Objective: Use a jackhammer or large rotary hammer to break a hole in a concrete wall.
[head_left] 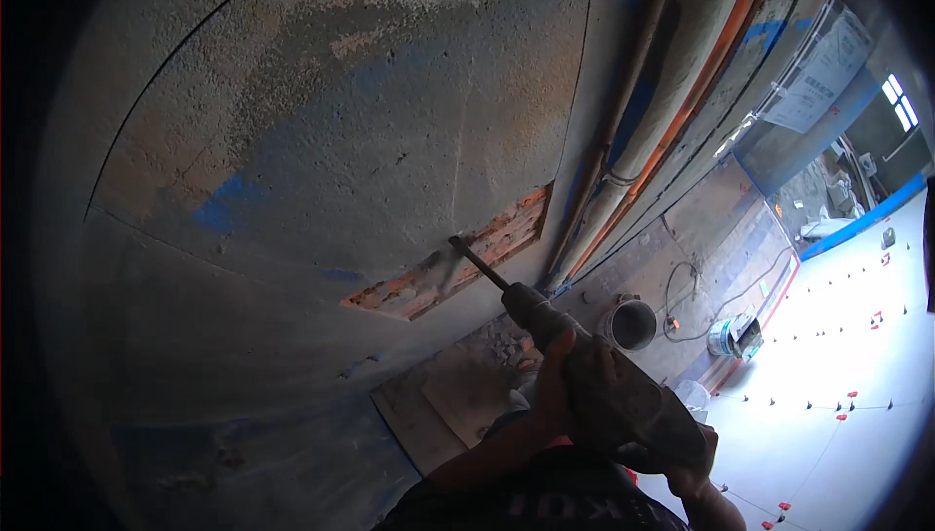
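Note:
A dark rotary hammer [623,397] slants up and to the left across the middle of the view. My left hand [557,375] is closed round its front part, behind the chuck. At the back end, my right hand [693,468] grips the rear handle; its fingers are partly hidden by the tool. The long chisel bit [482,266] meets the grey plastered wall [370,170] at the upper edge of a chipped strip. Reddish brick [511,229] shows inside that strip, which has straight cut sides.
Vertical pipes [633,141] run beside the strip. Rubble [502,344] lies at the wall's foot. An open bucket [633,323], a cable [693,283] and another bucket [726,336] stand or lie on the floor. Pale tiles [808,365] with red and black spacers spread at right.

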Action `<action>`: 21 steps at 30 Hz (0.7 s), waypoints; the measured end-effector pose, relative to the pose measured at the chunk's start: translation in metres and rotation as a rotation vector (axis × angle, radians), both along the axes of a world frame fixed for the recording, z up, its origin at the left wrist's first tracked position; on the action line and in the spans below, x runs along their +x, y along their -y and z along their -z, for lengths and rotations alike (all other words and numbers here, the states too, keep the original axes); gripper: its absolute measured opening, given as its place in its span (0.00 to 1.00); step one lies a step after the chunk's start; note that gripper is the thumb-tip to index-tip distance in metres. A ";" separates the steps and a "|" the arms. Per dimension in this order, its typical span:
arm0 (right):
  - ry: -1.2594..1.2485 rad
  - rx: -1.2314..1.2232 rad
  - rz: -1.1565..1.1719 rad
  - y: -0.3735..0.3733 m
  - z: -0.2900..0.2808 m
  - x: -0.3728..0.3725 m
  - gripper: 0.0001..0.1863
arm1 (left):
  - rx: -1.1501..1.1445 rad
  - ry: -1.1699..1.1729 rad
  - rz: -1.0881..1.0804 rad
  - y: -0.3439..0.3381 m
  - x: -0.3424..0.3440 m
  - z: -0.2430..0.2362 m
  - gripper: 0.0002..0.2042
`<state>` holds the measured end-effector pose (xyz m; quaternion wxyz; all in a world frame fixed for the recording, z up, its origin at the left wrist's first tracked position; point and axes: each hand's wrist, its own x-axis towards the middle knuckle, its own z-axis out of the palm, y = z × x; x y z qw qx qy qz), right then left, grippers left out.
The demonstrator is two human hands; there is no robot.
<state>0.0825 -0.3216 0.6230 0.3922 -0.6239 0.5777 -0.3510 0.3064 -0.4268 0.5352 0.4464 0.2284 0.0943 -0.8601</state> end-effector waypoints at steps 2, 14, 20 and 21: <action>0.002 0.157 0.048 0.008 -0.001 0.014 0.19 | -0.212 -0.293 0.052 0.013 0.016 -0.008 0.30; 0.204 0.101 0.111 -0.016 0.017 -0.004 0.16 | -0.077 0.078 -0.041 -0.011 -0.010 0.007 0.30; 0.173 0.062 -0.037 -0.030 0.035 -0.030 0.13 | -0.078 0.248 -0.130 -0.040 -0.015 0.030 0.28; 0.218 0.057 -0.039 -0.033 0.038 -0.029 0.13 | -0.073 0.257 -0.139 -0.043 -0.014 0.028 0.28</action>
